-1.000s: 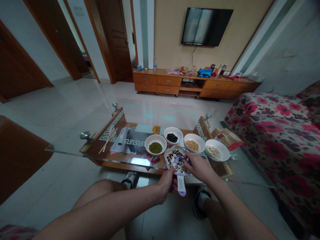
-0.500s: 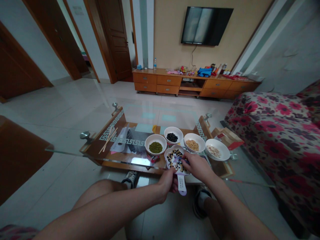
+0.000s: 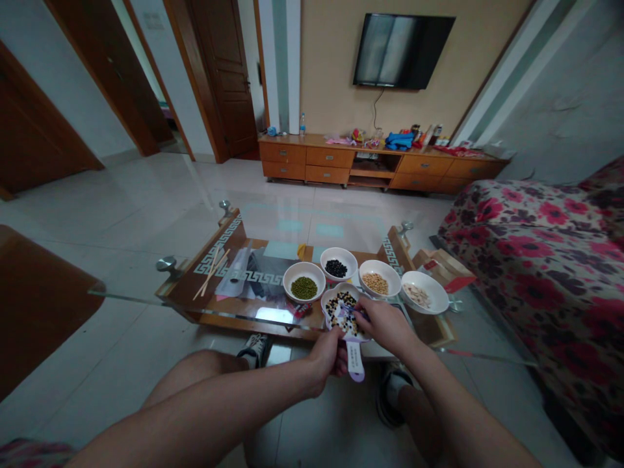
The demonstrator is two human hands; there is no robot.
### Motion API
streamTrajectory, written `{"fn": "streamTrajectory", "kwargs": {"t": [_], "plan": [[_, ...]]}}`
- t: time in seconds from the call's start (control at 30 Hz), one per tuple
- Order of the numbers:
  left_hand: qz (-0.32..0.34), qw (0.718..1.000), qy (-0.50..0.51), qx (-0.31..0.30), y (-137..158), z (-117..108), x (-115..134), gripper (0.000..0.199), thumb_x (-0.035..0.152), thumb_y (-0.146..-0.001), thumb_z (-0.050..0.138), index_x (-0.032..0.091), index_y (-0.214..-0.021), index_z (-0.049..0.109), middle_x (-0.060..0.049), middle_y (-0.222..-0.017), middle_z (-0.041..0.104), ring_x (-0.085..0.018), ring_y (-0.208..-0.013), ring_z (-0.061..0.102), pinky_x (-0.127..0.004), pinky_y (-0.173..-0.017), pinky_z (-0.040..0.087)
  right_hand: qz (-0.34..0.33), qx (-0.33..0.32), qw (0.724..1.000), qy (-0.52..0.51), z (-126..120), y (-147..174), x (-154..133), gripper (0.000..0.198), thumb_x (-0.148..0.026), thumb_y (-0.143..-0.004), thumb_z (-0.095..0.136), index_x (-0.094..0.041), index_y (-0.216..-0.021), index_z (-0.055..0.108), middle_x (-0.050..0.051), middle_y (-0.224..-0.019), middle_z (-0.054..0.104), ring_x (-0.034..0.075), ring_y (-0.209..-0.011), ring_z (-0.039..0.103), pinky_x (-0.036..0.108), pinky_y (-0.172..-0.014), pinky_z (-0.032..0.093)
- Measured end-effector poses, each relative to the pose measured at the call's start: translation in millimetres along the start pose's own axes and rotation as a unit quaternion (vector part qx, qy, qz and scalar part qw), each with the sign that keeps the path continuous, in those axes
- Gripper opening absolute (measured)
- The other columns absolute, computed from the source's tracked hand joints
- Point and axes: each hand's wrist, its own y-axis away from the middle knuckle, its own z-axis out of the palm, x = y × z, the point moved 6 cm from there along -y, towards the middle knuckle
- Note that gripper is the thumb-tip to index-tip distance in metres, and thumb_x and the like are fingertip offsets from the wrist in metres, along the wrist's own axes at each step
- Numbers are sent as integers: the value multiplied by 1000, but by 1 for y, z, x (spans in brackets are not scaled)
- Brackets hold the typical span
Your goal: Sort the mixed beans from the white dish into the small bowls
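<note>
In front of me is a shallow white-and-purple dish with a handle [image 3: 355, 357], holding mixed black and yellow beans [image 3: 336, 305]. My left hand [image 3: 327, 354] is closed on its near left rim, fingers tucked under. My right hand [image 3: 384, 323] reaches over the dish from the right, pinching a small purple tool [image 3: 350, 310] whose tip is among the beans; its exact kind is hard to make out. Around the dish stand white bowls: one of green mung beans [image 3: 303, 287], one of black beans [image 3: 335, 267], one of yellow soybeans [image 3: 375, 282], and one of pale flat pieces [image 3: 417, 296].
Everything rests on a glass-topped table [image 3: 273, 315]. Wooden chopsticks [image 3: 213, 273] and plastic wrapping [image 3: 237, 276] are on the left side. A brown paper bag [image 3: 448, 268] is beyond the rightmost bowl. A flowered sofa [image 3: 531, 247] stands right, a TV cabinet [image 3: 329, 159] at the back.
Almost nothing differs. My right hand and the purple tool have shifted very slightly within the dish; the left hand keeps its hold.
</note>
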Motion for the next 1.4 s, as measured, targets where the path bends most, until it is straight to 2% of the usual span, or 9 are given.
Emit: {"fn": "streamTrajectory", "kwargs": {"t": [0.3, 0.53, 0.73, 1.07, 1.4], "plan": [[6, 1000, 3, -2, -1, 0, 0, 41, 39, -92, 32, 15, -68, 56, 1, -54, 51, -10, -41, 43, -25, -49, 27, 2, -13, 1000, -7, -3, 1, -2, 24, -38, -93, 45, -22, -100, 62, 7, -95, 71, 20, -85, 65, 26, -64, 34], [2, 1000, 3, -3, -1, 0, 0, 43, 35, -92, 29, 15, -65, 55, 1, -52, 50, -9, -41, 42, -25, -49, 27, 3, -5, 1000, -12, -3, 1, -1, 24, -38, -93, 45, -23, -101, 62, 6, -95, 71, 20, -85, 65, 26, -64, 34], [2, 1000, 3, -2, -4, -1, -1, 42, 44, -90, 35, 16, -64, 54, 1, -52, 50, -10, -41, 42, -25, -49, 27, 1, -6, 1000, -14, 0, 0, 0, 24, -38, -93, 45, -22, -100, 62, 7, -95, 71, 20, -86, 65, 25, -63, 34], [4, 1000, 3, -1, -4, -1, -2, 40, 34, -91, 29, 16, -65, 53, 2, -52, 49, -10, -40, 42, -25, -48, 27, -1, -6, 1000, 1, 2, -1, 0, 24, -39, -93, 45, -24, -102, 61, 6, -98, 71, 20, -89, 66, 25, -65, 35], [-1, 1000, 4, -7, 0, 1, 0, 40, 35, -91, 28, 16, -65, 53, 2, -52, 50, -10, -40, 42, -25, -48, 27, -5, -11, 1000, -5, -1, 0, -4, 24, -38, -95, 43, -23, -102, 61, 6, -99, 71, 20, -90, 66, 25, -66, 36]]}}
